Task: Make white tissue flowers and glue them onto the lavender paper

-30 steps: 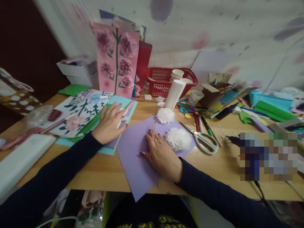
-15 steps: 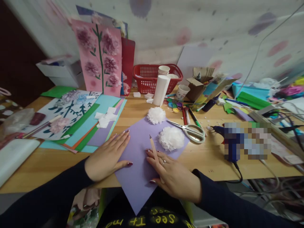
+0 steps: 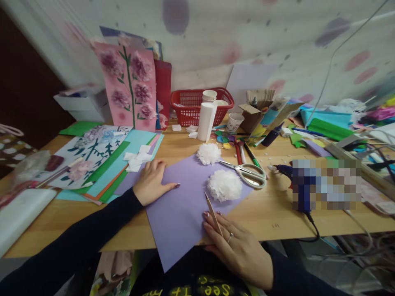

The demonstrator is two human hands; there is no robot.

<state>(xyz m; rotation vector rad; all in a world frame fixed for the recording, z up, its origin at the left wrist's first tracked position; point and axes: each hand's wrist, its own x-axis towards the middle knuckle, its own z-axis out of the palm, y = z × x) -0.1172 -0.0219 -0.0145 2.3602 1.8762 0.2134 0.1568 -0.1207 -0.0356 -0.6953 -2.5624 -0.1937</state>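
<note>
"The right hand [image 3: 239, 246] has slid nearer, the left hand [image 3: 152, 185] farther."
"And the purple sheet [image 3: 177, 218]?"
"Smooth, lying on the tabletop [image 3: 265, 213], near corner jutting past the edge."
"How are the hands?"
"Left spread over the sheet's left edge; right, fingers together, holding a pencil [image 3: 214, 215]. Ruffled white pompoms [image 3: 224, 186] sit far right, scissors [image 3: 238, 167] beside."

Pencil's lower end is hidden by the right hand [image 3: 240, 248]. Blue glue gun [image 3: 286, 170] sits partly under a pixelated patch [image 3: 331, 185]. Shirt lettering [image 3: 221, 290] runs off the bottom edge.
</note>
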